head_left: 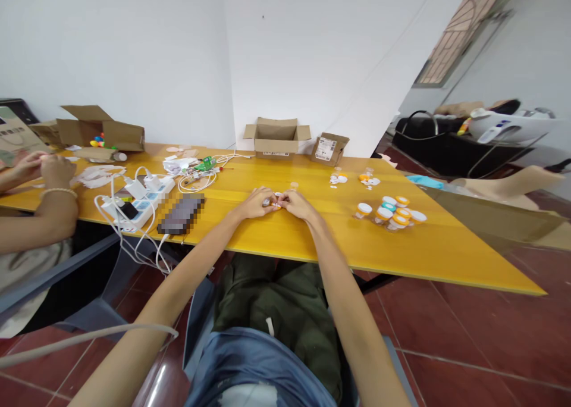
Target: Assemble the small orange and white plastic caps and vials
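My left hand and my right hand meet on the yellow table, fingertips pinched together around a small round object that is too small to name. Both hands rest on the tabletop in front of me. A cluster of small jars with orange, white and teal lids stands to the right of my right hand. A dark phone lies to the left of my left hand.
A white power strip with chargers and cables lies at the left. Open cardboard boxes stand at the table's back edge. Another person's hands work at the far left. More small lids lie behind the jars.
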`<state>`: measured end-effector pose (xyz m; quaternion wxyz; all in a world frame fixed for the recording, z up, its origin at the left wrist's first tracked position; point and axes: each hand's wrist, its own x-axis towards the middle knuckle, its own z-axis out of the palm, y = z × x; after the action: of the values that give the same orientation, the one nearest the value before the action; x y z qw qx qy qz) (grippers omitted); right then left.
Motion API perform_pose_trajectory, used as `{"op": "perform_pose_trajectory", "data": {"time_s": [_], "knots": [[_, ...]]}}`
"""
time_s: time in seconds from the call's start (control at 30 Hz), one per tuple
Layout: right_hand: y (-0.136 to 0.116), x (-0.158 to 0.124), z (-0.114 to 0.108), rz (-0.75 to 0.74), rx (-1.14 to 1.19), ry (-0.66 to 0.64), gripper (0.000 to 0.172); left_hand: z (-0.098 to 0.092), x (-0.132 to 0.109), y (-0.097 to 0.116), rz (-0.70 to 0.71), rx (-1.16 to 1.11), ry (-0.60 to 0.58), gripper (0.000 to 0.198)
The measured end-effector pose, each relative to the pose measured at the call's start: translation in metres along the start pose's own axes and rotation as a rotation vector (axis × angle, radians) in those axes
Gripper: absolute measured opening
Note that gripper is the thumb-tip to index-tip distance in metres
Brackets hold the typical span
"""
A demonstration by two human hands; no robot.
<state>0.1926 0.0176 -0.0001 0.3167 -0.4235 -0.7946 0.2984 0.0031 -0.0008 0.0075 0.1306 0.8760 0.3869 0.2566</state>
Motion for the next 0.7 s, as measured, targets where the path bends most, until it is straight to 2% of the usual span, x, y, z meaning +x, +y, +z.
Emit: {"op": "perform_pose_trajectory", "data": {"time_s": [0.33,0.7], "knots": [[0.0105,0.0033,-0.0012,-0.001,0.042,-0.014,0.017,-0.0004,0.0006,-0.0007,-0.004,0.000,-0.009,0.016],[0.0063,0.0020,-0.0014,0.030,0.067,-0.018,0.016,-0.0017,0.0012,0.0020,-0.008,-0.017,-0.016,0.015]]}}
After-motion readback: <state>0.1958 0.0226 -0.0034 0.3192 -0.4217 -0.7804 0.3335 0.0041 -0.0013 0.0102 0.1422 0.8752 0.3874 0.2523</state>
